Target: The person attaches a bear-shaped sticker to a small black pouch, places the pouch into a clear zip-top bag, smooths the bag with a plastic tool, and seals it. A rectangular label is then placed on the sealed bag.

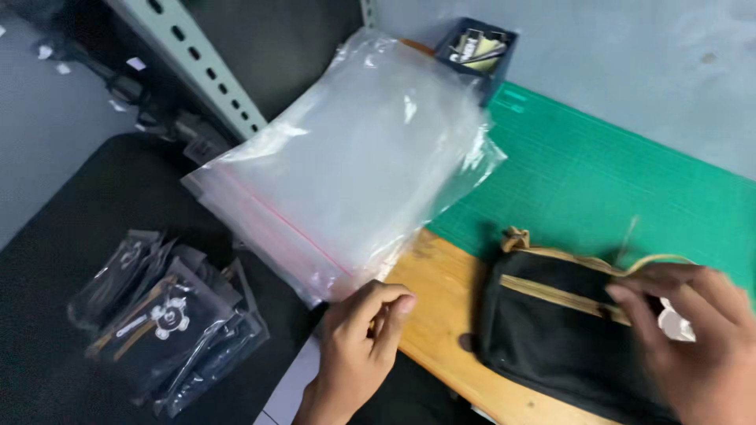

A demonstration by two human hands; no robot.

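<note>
Your right hand (693, 338) lies on top of a black pouch (551, 330) with tan zip trim, fingers bent and spread across its upper edge, pressing on the fabric near the zip; whether they pinch anything is hard to tell, since the hand is blurred. The pouch sits at the near right, partly on the wooden tabletop (441, 315) and partly on the green cutting mat (598, 173) behind it.

Your left hand (358, 334) is just left of the pouch, at the table's edge, with its fingers curled in and the thumb and fingertips closed on the near corner of a stack of clear zip bags (346, 165). These bags have a thin red seal line and spread from the table's edge up toward the back, overlapping the mat's left border.

Behind the bags, a small dark blue box (476, 47) of binder clips stands on the far corner of the mat. Well off to the left, on a black surface (71, 228), lies a pile of small packed items in clear sleeves (165, 323)
</note>
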